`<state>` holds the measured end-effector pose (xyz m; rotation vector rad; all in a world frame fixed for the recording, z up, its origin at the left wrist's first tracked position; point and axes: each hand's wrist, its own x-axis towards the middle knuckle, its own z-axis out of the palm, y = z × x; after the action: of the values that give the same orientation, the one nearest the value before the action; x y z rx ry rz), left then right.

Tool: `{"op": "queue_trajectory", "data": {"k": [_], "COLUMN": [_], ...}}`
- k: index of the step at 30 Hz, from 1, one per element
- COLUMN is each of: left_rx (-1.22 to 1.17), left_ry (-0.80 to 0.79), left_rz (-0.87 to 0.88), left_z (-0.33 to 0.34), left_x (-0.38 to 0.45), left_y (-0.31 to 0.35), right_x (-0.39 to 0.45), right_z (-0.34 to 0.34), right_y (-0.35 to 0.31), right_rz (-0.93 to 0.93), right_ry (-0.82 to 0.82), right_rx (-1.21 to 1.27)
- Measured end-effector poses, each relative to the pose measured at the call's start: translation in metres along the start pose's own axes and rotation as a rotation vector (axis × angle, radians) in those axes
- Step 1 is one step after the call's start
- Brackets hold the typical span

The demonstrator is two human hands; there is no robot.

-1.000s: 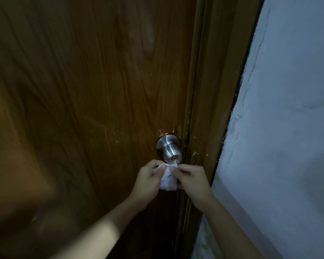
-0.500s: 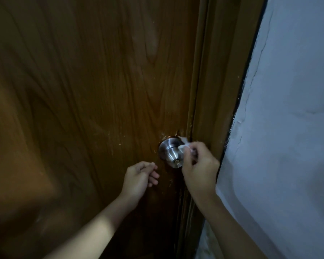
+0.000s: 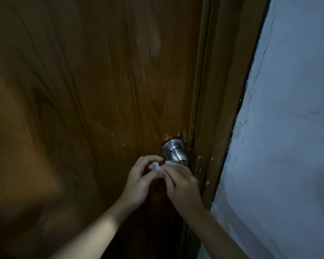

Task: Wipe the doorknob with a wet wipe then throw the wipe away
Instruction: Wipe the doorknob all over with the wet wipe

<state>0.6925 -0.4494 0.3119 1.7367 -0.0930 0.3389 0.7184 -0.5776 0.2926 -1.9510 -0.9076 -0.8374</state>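
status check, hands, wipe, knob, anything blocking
Left hand and right hand both pinching wet wipe. Wipe just below doorknob. Nothing in the way.

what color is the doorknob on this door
Brushed silver metal; the doorknob shows in the head view, just above both hands.

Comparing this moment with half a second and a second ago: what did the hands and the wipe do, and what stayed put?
The right hand has come down off the doorknob's right side, bringing the wet wipe to just below the knob. The left hand, empty and apart half a second ago, has moved back in and pinches the wipe too, much as a second ago. The knob, door and frame are unchanged.
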Motion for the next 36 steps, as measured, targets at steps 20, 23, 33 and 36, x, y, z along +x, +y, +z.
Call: {"op": "queue_trajectory", "data": {"k": [20, 23, 33, 36], "left_rx": [-0.137, -0.156, -0.061, -0.122], "left_ry": [0.142, 0.226, 0.328, 0.285], "left_rz": [-0.692, -0.655, -0.389, -0.382], "left_z": [0.004, 0.012, 0.026, 0.028], "left_x": [0.009, 0.016, 0.044, 0.041], "left_y": [-0.008, -0.001, 0.027, 0.028], "right_x": [-0.011, 0.005, 0.062, 0.06], "right_z": [-0.023, -0.024, -0.03, -0.029], "right_y": [0.034, 0.029, 0.012, 0.007], "right_rz": [0.828, 0.816, 0.599, 0.565], "right_ry": [0.007, 0.052, 0.186, 0.203], "right_rx": [0.007, -0.058, -0.09, -0.032]}}
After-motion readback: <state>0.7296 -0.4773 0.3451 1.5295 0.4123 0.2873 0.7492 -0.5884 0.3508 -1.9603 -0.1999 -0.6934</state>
